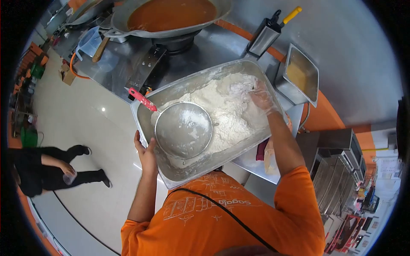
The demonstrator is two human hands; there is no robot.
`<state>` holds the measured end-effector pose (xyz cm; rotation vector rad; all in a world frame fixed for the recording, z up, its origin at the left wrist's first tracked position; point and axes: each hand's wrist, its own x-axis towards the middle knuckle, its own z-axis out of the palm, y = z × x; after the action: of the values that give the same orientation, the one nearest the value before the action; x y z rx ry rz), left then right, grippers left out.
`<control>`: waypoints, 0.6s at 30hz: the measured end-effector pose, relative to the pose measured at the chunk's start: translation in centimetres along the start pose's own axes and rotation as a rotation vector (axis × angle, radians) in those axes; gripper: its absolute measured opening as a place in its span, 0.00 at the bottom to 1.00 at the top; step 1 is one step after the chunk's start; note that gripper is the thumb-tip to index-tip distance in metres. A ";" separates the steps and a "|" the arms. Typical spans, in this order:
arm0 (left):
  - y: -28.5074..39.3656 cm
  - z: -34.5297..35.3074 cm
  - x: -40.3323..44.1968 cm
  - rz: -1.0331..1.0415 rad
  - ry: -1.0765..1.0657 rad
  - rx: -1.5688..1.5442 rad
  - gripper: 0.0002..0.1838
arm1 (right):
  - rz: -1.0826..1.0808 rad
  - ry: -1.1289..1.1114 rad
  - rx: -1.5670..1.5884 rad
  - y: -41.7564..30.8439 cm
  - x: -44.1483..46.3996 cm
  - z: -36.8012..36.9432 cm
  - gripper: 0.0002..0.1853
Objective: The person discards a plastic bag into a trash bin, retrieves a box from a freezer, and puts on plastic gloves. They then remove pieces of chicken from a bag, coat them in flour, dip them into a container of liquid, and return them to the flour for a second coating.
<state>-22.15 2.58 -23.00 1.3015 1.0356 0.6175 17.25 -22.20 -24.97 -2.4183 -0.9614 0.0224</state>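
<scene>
A large metal tray (174,182) full of white flour (222,106) is tilted in front of my body. My left hand (146,152) holds its left wall near the lower left corner, fingers outside and thumb at the rim. My right hand (261,99), in a clear plastic glove, is in the flour at the tray's right end, its fingers partly hidden; whether it grips anything does not show. A round sieve (183,130) with a red handle (143,99) lies in the tray's left part, dusted with flour, its handle crossing the rim.
Behind the tray stands a wide pan (171,16) of orange-brown liquid on a burner. A knife holder (264,38) and a metal container (299,76) of yellowish liquid are at the back right. A blue jug (90,42) is at the left. A person (47,168) walks on the floor at left.
</scene>
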 end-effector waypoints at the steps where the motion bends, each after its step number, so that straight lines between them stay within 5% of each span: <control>1: 0.6 0.1 0.2 0.012 0.000 0.002 0.36 | -0.009 0.022 0.027 0.0 -0.1 -0.2 0.33; 6: 0.6 0.1 -0.1 0.061 0.043 0.051 0.35 | 0.167 -0.056 0.112 -1.7 0.2 -2.3 0.34; 8: 0.0 0.0 -0.3 0.097 0.048 0.038 0.33 | 0.129 0.109 0.499 -1.1 -0.4 -1.6 0.33; 15: -4.3 -1.0 0.7 0.230 -0.084 -0.217 0.32 | 0.101 0.295 0.336 -5.3 -4.4 -3.5 0.16; 18: -6.7 -1.5 2.0 0.256 -0.116 -0.279 0.32 | -0.069 0.264 0.447 3.1 -3.5 -3.9 0.12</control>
<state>-23.74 3.59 -29.90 1.2148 0.6655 0.8377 17.38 -28.15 -23.71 -1.9213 -0.8169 -0.0944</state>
